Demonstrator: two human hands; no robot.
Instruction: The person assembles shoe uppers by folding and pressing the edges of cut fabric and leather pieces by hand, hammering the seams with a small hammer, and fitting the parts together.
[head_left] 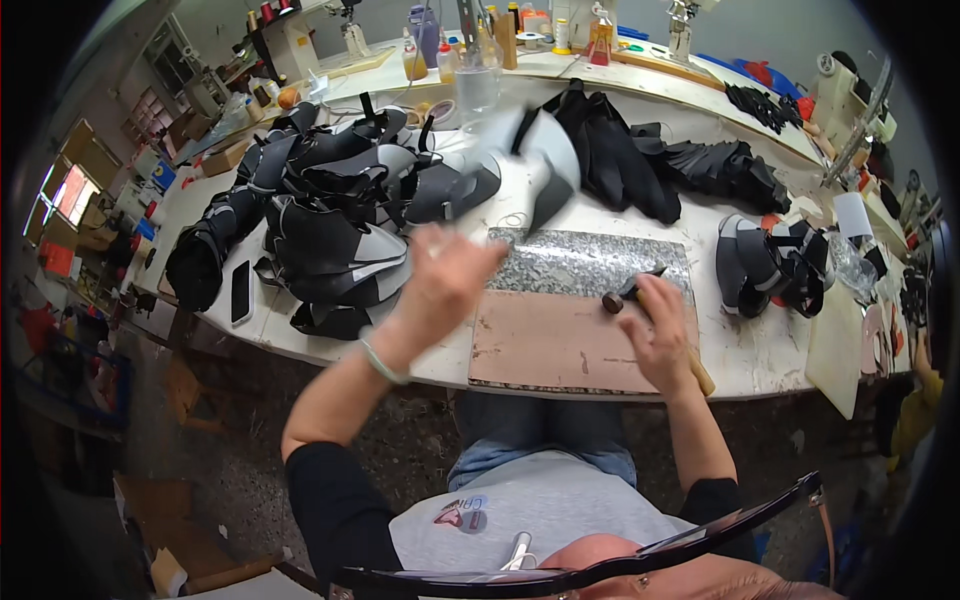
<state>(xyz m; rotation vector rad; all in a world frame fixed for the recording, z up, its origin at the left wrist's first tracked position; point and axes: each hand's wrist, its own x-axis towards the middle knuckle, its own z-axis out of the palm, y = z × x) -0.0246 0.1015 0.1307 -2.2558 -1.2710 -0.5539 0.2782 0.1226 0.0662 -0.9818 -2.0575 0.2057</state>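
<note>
My left hand (447, 275) is raised over the bench, smeared by motion, so its grip is unclear. Just beyond it, a grey-and-black shoe upper (545, 150) is also blurred; whether my fingers touch it cannot be made out. My right hand (662, 335) is curled over a hammer, whose dark round head (612, 302) shows beside my fingers and whose wooden handle (703, 375) emerges near my wrist. Beneath lie a tan board (550, 345) and, behind it, a speckled stone slab (590, 255).
Black-and-grey shoe uppers (335, 240) are heaped on the left, beside a phone (241, 292). Black pieces (625, 160) lie behind the slab. More uppers (760, 265) sit at the right. Bottles (445, 62) line the back, and a pale board (835, 345) overhangs the right edge.
</note>
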